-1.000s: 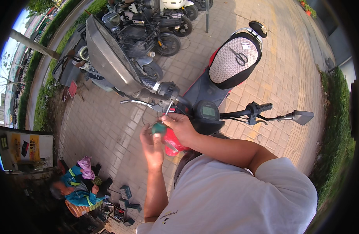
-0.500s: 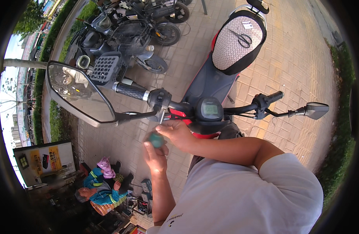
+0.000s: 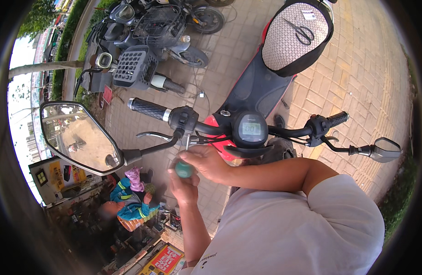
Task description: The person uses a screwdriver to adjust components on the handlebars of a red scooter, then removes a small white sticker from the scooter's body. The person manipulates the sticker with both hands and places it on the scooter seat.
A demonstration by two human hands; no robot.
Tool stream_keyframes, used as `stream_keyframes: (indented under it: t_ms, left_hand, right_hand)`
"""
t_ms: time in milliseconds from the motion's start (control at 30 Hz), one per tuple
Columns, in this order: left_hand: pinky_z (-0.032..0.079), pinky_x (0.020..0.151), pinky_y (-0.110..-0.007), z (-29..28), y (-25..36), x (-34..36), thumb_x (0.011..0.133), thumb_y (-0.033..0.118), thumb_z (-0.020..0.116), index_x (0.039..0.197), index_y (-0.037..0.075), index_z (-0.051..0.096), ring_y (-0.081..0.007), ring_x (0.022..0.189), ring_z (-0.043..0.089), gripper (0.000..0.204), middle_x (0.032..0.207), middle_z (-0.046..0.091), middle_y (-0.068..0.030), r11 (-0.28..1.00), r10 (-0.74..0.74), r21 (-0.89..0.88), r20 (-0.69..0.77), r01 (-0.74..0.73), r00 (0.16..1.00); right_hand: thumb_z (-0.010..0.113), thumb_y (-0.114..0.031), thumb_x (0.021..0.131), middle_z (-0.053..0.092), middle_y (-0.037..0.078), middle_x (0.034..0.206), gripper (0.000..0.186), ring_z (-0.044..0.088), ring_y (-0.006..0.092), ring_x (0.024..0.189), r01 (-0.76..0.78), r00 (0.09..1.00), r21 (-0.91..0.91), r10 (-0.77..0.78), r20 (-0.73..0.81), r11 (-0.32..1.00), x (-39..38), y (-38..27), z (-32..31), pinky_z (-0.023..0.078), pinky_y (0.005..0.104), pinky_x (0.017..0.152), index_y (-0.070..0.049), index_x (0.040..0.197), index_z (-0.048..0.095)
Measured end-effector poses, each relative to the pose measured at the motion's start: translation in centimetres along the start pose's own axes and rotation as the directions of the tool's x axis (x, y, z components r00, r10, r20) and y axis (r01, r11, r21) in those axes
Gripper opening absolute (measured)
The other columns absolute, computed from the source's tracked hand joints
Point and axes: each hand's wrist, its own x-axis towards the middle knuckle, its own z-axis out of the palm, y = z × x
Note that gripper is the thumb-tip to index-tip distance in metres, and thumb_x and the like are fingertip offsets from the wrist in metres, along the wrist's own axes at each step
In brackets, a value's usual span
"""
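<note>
Our left hand [image 3: 183,187] wraps the green-handled screwdriver [image 3: 184,170]; right hand [image 3: 206,163] has fingers pinched near its shaft [image 3: 188,141]. We have it just near of the scooter [image 3: 247,94]'s left switch housing [image 3: 182,119]; can't tell tip contact. Scissors [image 3: 304,34] on far seat [image 3: 284,55].

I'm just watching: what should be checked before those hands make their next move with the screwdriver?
1. Screwdriver held: ok; the left hand is around the green handle, the right hand near the shaft.
2. Tip seated: cannot tell; it points at the switch block, but contact is too small to see.
3. Display off: not ok; digits show.
4. Scissors out of the way: ok, on the seat.
5. Seated person clear of the hands: ok.
</note>
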Motion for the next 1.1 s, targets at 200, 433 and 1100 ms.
stream_keyframes:
  t_ms: [200, 433, 1100]
  left_hand:
    - [0.047, 0.067, -0.032, -1.4, 0.1, 0.4, 0.096, 0.054, 0.045, 0.115, 0.003, 0.048, -0.0192, 0.075, 0.057, 0.054, 0.091, 0.059, -0.01, 0.964, -0.129, -0.207, 0.178, 0.166, 0.976]
    - [0.042, 0.103, -0.042, -0.7, 1.7, -1.3, 0.096, 0.044, 0.055, 0.145, 0.007, 0.03, -0.025, 0.121, 0.051, 0.067, 0.138, 0.045, -0.0085, 1.0, 0.02, 0.005, 0.241, -0.022, 0.97]
    - [0.045, 0.095, -0.042, 0.6, 2.1, -1.6, 0.091, 0.052, 0.057, 0.132, 0.0, 0.043, -0.028, 0.107, 0.057, 0.068, 0.126, 0.052, -0.0128, 0.996, -0.04, 0.052, -0.469, 0.073, 0.882]
  right_hand:
    - [0.057, -0.028, 0.099, 0.065, 0.002, 0.091, 0.032, 0.057, 0.007, 0.084, 0.025, 0.999, 0.006, -0.026, 0.035, 1.0, 0.0, -0.1, -0.1, 0.047, 0.0252, 0.073, 0.001, 0.107, 0.068]
    - [0.055, -0.023, 0.099, 0.067, 0.004, 0.093, 0.028, 0.059, 0.0087, 0.087, 0.088, 0.995, 0.033, -0.089, 0.035, 0.996, -0.2, 0.0, 0.2, 0.048, 0.0266, 0.077, 0.001, 0.108, 0.066]
    - [0.057, -0.018, 0.097, 0.065, 0.011, 0.107, 0.027, 0.063, 0.0219, 0.098, 0.15, 0.97, 0.081, -0.162, 0.179, 0.985, 0.3, 1.7, -0.6, 0.047, 0.0325, 0.086, -0.003, 0.119, 0.062]
